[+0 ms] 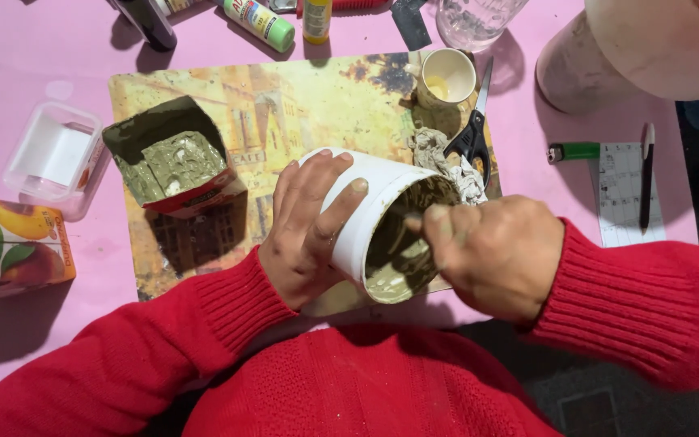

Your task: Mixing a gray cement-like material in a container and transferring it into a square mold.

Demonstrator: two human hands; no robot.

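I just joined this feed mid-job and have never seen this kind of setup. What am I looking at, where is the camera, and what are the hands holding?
There is no machine here: a person in a red sweater works with two bare hands. The single camera sits on their head and looks down. The left hand grips a tilted white tub smeared inside with greenish-grey paste. The right hand reaches its fingers into the tub's mouth. Both work above a picture placemat on a pink table. On the mat are a cut-open carton filled with the same paste, black-handled scissors, a crumpled rag and a small cup. A juice carton lies at left.
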